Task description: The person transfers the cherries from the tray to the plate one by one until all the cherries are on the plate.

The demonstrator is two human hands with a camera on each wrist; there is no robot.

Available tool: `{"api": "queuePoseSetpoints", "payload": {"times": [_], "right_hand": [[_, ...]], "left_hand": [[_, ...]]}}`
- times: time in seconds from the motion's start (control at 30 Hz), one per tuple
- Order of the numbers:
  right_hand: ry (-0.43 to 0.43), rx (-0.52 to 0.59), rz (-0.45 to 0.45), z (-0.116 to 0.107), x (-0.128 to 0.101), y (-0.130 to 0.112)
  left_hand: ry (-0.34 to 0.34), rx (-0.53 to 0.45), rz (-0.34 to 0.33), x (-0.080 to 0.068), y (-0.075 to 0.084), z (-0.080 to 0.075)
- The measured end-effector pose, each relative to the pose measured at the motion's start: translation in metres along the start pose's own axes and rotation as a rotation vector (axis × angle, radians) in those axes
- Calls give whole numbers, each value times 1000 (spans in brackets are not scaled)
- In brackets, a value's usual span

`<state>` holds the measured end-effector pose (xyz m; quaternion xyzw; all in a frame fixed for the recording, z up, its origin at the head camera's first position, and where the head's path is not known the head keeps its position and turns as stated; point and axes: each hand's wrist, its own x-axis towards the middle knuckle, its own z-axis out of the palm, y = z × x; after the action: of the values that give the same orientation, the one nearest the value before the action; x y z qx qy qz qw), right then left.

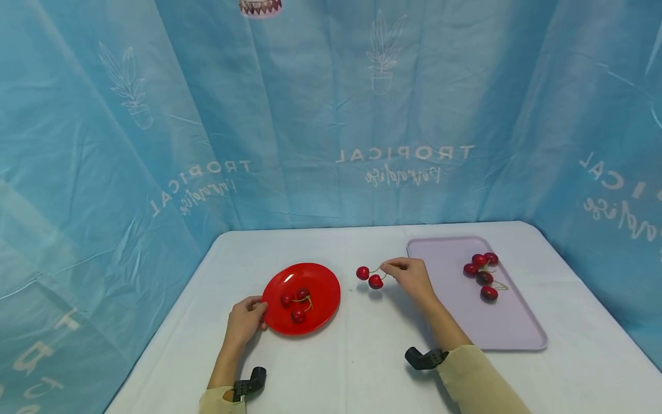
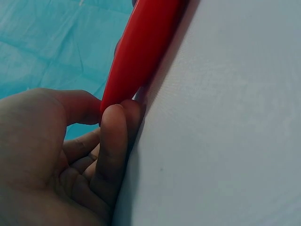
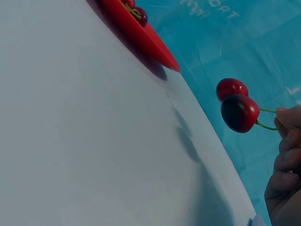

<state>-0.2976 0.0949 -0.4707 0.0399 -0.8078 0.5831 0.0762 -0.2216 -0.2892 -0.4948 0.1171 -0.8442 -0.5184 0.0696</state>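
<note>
While the left hand (image 1: pixel 247 320) grips the near-left rim of the red plate (image 1: pixel 323 287) on the white desk (image 1: pixel 362 368), the right hand (image 1: pixel 411 276) pinches the stems of a cherry pair (image 1: pixel 369 277), held up off the desk between the plate and the lilac tray (image 1: pixel 512 328). Three cherries (image 1: pixel 295 305) sit on the plate already, and a few more cherries (image 1: pixel 483 276) lie on the tray.

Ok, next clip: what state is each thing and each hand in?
Left hand: grips the round red plate's rim.
Round red plate: flat on the table, holds cherries.
Right hand: pinches the stems of a cherry pair.
Cherry pair: lifted above the table.
Lilac rectangular tray: flat, holds cherries.
</note>
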Motion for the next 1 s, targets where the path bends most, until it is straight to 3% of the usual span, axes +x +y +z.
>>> {"api": "queuePoseSetpoints", "payload": {"times": [0.13,0.4,1.0], "right_hand": [[-4,16,-12,15,-1,-4],[1,64,51,37,-6,-7],[-64,189,91,87,-18,-10]], "left_hand": [[0,-5,-5,0,1,0],[-3,1,-9,-1,2,0],[3,15,-12,0,1,2]]}}
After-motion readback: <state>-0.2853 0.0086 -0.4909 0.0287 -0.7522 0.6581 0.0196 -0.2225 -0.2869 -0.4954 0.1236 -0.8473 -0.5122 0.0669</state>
